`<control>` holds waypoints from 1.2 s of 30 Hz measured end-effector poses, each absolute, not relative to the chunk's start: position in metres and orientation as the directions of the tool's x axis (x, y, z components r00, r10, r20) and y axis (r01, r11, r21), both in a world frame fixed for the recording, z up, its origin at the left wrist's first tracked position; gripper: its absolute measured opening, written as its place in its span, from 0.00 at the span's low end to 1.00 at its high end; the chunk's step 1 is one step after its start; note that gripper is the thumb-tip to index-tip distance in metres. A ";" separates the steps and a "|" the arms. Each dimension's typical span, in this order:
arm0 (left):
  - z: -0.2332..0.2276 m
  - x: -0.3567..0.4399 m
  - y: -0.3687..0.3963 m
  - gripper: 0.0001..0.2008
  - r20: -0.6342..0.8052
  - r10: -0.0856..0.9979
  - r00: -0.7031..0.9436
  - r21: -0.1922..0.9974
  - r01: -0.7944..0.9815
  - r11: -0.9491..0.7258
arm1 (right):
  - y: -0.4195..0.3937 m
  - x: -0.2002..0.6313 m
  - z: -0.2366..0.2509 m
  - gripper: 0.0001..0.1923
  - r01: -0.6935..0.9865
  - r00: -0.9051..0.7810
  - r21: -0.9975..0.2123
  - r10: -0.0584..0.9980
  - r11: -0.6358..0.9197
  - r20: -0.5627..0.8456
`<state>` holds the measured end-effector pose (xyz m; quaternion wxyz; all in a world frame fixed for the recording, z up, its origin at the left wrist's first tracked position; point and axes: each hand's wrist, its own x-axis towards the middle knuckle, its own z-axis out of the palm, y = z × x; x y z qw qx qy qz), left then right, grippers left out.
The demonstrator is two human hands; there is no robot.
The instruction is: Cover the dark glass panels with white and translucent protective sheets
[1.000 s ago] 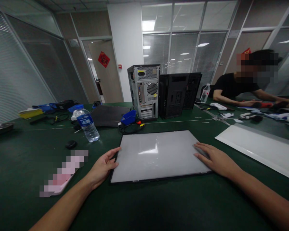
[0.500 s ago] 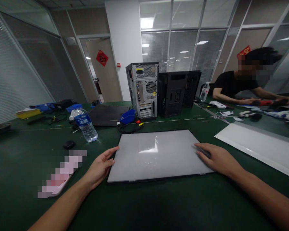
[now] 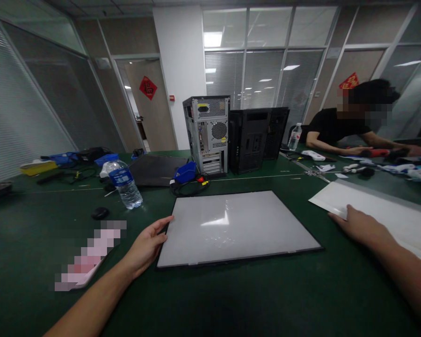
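A flat, dark-framed panel with a pale, glossy face (image 3: 238, 229) lies on the green table in front of me. My left hand (image 3: 148, 243) grips its left edge, thumb and fingers closed at the rim. Off to the right is a large white sheet (image 3: 382, 206), partly out of view at the frame's side. At the sheet's near left edge, my right hand (image 3: 366, 227) has its thumb on top and its fingers at the edge, closed on it. A bright reflection shows on the panel's face.
Behind the panel stand a silver computer tower (image 3: 210, 135) and black cases (image 3: 249, 140). A water bottle (image 3: 124, 182), a black mouse (image 3: 100, 213) and a pixelated pink item (image 3: 91, 257) are at the left. A blue cable-ended object (image 3: 185, 172) lies behind. Another person (image 3: 330, 124) works at the far right.
My right hand has left the panel's right edge, moved right and taken hold of the white sheet's edge. My left hand stays on the panel. The view has shifted slightly.
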<state>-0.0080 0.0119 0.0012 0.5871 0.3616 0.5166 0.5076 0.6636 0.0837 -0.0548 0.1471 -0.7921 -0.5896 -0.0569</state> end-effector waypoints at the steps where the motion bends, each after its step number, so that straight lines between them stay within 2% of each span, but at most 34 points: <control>1: 0.001 -0.008 0.012 0.31 -0.235 0.971 -0.047 0.950 -0.223 0.219 | 0.082 0.662 -0.053 0.43 0.943 0.326 -0.150 0.917 -0.298 0.229; 3: 0.001 -0.009 0.011 0.30 -0.230 0.972 -0.041 0.951 -0.222 0.216 | 0.079 0.650 -0.048 0.39 0.948 0.318 -0.069 0.926 -0.311 0.203; 6: 0.000 -0.011 0.010 0.30 -0.226 0.973 -0.038 0.952 -0.218 0.213 | 0.076 0.623 -0.038 0.33 0.982 0.183 -0.001 0.957 -0.188 0.224; 11: -0.001 -0.012 0.010 0.30 -0.225 0.974 -0.026 0.950 -0.227 0.214 | 0.072 0.587 -0.026 0.28 0.997 0.075 0.013 0.970 -0.080 0.233; 14: 0.000 -0.011 0.010 0.30 -0.226 0.974 -0.020 0.949 -0.229 0.215 | 0.065 0.568 -0.018 0.28 0.999 0.054 -0.009 0.956 -0.054 0.290; 16: 0.001 -0.011 0.009 0.30 -0.222 0.975 -0.017 0.952 -0.220 0.213 | 0.059 0.553 -0.012 0.29 0.995 0.073 -0.086 0.933 -0.045 0.352; 18: 0.003 -0.010 0.009 0.30 -0.226 0.974 -0.018 0.954 -0.207 0.217 | 0.054 0.536 -0.006 0.30 0.965 0.110 -0.264 0.918 -0.006 0.382; 20: 0.004 -0.010 0.009 0.31 -0.236 0.972 -0.014 0.953 -0.200 0.229 | 0.051 0.523 -0.003 0.30 0.870 0.086 -0.483 0.934 0.098 0.346; 22: 0.003 -0.011 0.009 0.31 -0.244 0.970 -0.010 0.950 -0.202 0.237 | 0.051 0.516 -0.001 0.29 0.780 0.020 -0.600 0.951 0.178 0.308; 24: 0.002 -0.011 0.010 0.31 -0.242 0.970 -0.009 0.950 -0.205 0.235 | 0.054 0.518 -0.003 0.29 0.811 0.007 -0.561 0.957 0.164 0.290; 27: 0.000 -0.012 0.012 0.30 -0.238 0.971 -0.016 0.952 -0.202 0.230 | 0.060 0.531 -0.010 0.32 0.950 0.031 -0.308 0.966 0.052 0.257; 29: 0.000 -0.011 0.012 0.30 -0.245 0.969 -0.021 0.950 -0.205 0.236 | 0.062 0.538 -0.014 0.31 0.986 -0.020 -0.157 0.974 0.057 0.226; 30: 0.000 -0.011 0.012 0.30 -0.252 0.967 -0.025 0.948 -0.206 0.241 | 0.062 0.539 -0.015 0.31 0.990 -0.046 -0.118 0.975 0.073 0.217; 32: 0.001 -0.010 0.012 0.30 -0.265 0.964 -0.030 0.945 -0.207 0.253 | 0.061 0.535 -0.015 0.31 0.985 -0.078 -0.134 0.977 0.106 0.199; 36: -0.001 -0.010 0.013 0.30 -0.264 0.964 -0.018 0.944 -0.209 0.255 | 0.054 0.520 -0.005 0.31 0.937 -0.121 -0.302 0.973 0.177 0.195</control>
